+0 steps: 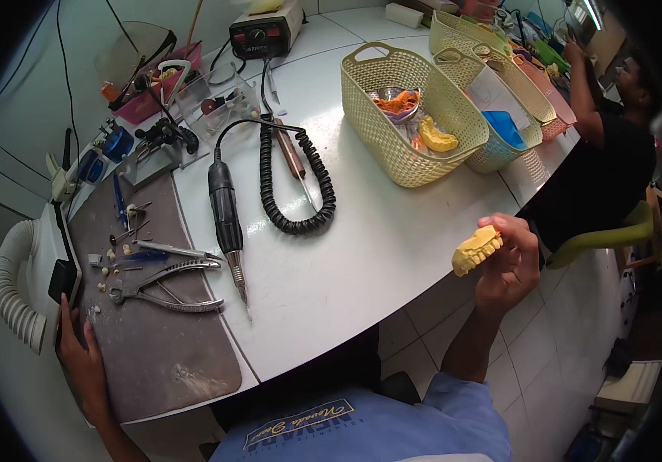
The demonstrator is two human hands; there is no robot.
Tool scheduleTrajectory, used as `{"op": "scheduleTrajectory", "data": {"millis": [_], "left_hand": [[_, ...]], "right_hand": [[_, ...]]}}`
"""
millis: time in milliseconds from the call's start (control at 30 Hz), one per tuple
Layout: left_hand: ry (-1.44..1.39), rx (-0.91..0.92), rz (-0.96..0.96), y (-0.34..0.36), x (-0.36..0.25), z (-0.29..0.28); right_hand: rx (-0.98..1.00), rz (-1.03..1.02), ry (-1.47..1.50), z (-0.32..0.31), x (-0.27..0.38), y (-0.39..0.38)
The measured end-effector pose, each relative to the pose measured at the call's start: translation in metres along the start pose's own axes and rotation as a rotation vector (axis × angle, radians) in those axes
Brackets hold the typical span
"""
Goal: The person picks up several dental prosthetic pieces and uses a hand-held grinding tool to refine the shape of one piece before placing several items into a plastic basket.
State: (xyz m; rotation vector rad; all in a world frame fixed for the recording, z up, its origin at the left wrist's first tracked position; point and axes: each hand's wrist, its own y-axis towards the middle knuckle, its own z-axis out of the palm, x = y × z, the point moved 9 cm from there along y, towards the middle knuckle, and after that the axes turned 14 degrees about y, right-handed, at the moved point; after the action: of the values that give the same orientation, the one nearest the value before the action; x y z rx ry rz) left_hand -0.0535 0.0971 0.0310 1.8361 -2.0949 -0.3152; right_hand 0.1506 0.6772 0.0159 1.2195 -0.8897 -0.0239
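Note:
Off the table's right front edge, my right hand point(511, 266) holds up a yellow dental cast point(475, 252), pinched between thumb and fingers. A row of teeth shows along the cast's lower side. At the far left, my left hand point(81, 362) has its fingers stretched out and grips nothing. Its fingertips reach the black panel point(63, 279) on a white box-shaped machine point(52, 231) with a ribbed hose point(14, 285). Close to that hand lies a brown work mat point(169, 339), with metal pliers point(165, 289) and a slim silver tool point(177, 249) on it.
A black rotary handpiece point(225, 204) with a coiled cord point(329, 202) lies mid-table, below its control box point(265, 29). Woven baskets stand at the back right; the nearest basket point(377, 142) holds another yellow cast point(437, 136). A person in black point(616, 146) sits beyond them.

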Motion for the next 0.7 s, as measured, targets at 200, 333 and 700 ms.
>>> {"op": "scheduleTrajectory", "data": {"millis": [200,333,700], "left_hand": [[-0.07,-0.024,-0.09,-0.028,-0.022,-0.035],[-0.143,-0.205,0.034,-0.044,-0.057,-0.072],[-0.948,-0.458,0.646,-0.054,-0.31,-0.132]], "right_hand": [[-0.049,0.049,-0.162,-0.037,0.003,0.034],[-0.055,0.132,-0.155,-0.054,0.007,0.053],[-0.157,0.484,0.103,-0.092,-0.02,0.031]]}}
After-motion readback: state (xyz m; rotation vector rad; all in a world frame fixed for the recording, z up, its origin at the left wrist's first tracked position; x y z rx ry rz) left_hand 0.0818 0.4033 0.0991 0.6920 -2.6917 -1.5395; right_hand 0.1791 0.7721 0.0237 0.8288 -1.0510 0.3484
